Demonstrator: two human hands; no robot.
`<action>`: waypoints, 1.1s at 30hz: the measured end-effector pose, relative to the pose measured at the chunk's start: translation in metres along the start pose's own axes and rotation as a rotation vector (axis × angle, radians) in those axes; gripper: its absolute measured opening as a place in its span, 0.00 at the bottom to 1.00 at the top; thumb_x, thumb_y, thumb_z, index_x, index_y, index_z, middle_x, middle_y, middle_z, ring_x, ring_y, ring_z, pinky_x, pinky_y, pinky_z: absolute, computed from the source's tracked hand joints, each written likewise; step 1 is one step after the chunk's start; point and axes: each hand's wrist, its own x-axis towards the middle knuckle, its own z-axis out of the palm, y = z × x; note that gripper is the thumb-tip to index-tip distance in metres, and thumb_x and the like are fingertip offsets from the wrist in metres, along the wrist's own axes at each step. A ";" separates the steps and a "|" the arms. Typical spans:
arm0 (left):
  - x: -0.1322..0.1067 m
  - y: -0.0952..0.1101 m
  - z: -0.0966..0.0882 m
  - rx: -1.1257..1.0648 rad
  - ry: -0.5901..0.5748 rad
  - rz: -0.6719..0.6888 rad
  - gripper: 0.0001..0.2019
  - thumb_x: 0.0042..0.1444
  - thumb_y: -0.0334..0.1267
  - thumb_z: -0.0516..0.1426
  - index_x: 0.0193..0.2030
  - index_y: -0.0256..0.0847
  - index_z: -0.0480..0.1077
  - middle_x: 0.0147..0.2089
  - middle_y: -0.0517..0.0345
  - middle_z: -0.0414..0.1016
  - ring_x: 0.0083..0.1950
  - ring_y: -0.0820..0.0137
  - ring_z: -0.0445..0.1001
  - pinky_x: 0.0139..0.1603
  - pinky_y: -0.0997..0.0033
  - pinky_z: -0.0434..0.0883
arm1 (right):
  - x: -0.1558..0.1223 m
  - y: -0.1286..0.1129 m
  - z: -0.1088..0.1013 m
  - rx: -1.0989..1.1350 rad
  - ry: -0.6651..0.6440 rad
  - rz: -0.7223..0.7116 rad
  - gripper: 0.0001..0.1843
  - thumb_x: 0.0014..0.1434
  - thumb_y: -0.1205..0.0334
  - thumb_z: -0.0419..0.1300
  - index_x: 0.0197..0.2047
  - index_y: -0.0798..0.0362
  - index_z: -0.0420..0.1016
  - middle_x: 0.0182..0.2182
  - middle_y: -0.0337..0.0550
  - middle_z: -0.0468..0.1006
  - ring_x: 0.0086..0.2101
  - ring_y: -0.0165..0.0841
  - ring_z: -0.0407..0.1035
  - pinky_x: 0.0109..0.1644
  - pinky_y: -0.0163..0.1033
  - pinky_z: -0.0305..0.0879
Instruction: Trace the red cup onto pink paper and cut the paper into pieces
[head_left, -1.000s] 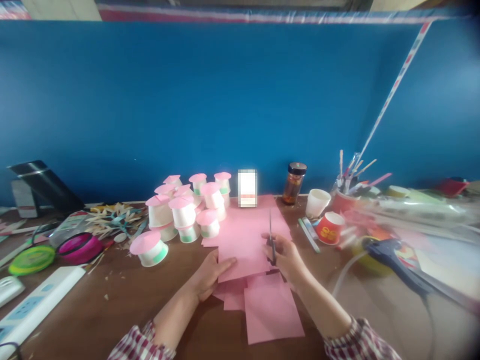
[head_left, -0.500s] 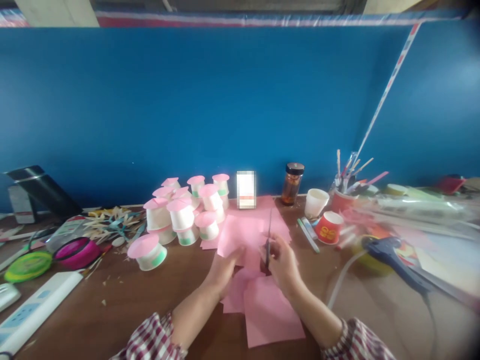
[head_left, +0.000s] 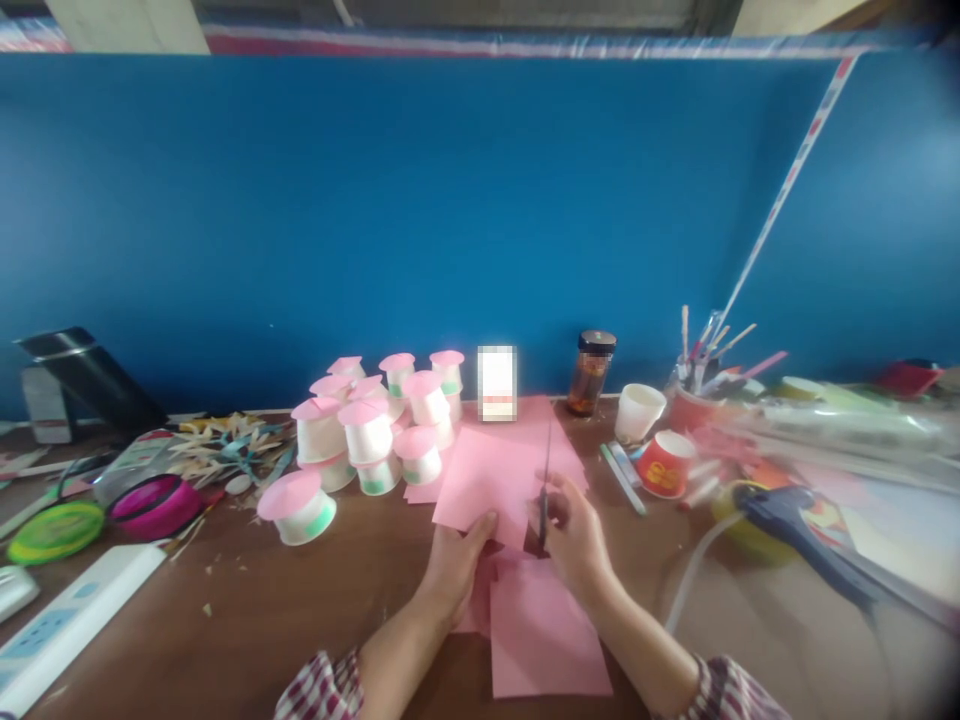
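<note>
My left hand [head_left: 456, 562] pinches the near edge of a pink paper sheet [head_left: 480, 480], thumb on top. Scissors [head_left: 544, 510] are in my right hand [head_left: 576, 530], their blades pointing away from me along the sheet's right side. Whether the blades touch the paper I cannot tell. Below my hands a pink paper square [head_left: 549, 635] lies on the brown table, overlapping another pink piece partly hidden by my left hand. Behind the held sheet lies larger pink paper [head_left: 517, 418].
Several paper cups with pink paper tops [head_left: 367, 432] stand at left. A white cup [head_left: 639, 412], a red cup [head_left: 666, 464] and a lidded jar [head_left: 592, 375] are at right. A glue gun [head_left: 795, 530] and a power strip [head_left: 79, 620] flank the work.
My left hand has shifted down and slightly right along the sheet, whose near edge shows more plainly. The scissors stay in my right hand. The whole view has shifted a little.
</note>
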 end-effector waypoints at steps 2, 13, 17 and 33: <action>-0.001 0.004 0.003 -0.035 -0.009 -0.018 0.26 0.48 0.42 0.64 0.52 0.35 0.66 0.43 0.46 0.77 0.39 0.62 0.77 0.41 0.64 0.73 | 0.000 -0.001 0.000 0.015 0.006 0.016 0.22 0.51 0.53 0.61 0.46 0.55 0.66 0.20 0.34 0.69 0.18 0.28 0.62 0.18 0.31 0.60; -0.006 0.017 0.009 -0.124 -0.032 -0.126 0.21 0.45 0.40 0.65 0.45 0.35 0.70 0.43 0.46 0.78 0.42 0.59 0.77 0.38 0.65 0.74 | 0.002 0.004 0.000 0.048 0.025 0.075 0.26 0.49 0.50 0.64 0.48 0.56 0.68 0.19 0.31 0.63 0.19 0.26 0.58 0.18 0.30 0.56; -0.004 0.015 0.009 -0.119 0.018 -0.166 0.24 0.42 0.41 0.67 0.46 0.34 0.69 0.41 0.44 0.78 0.41 0.57 0.77 0.35 0.64 0.75 | 0.002 0.002 0.000 0.059 0.027 0.100 0.26 0.47 0.49 0.65 0.45 0.56 0.70 0.21 0.35 0.67 0.20 0.28 0.60 0.18 0.30 0.57; -0.003 0.010 0.005 -0.114 -0.016 -0.175 0.21 0.45 0.42 0.66 0.44 0.33 0.70 0.38 0.45 0.78 0.38 0.58 0.77 0.35 0.63 0.74 | 0.001 0.003 0.003 0.070 -0.068 0.035 0.18 0.48 0.51 0.66 0.34 0.55 0.70 0.21 0.35 0.66 0.23 0.29 0.61 0.24 0.32 0.57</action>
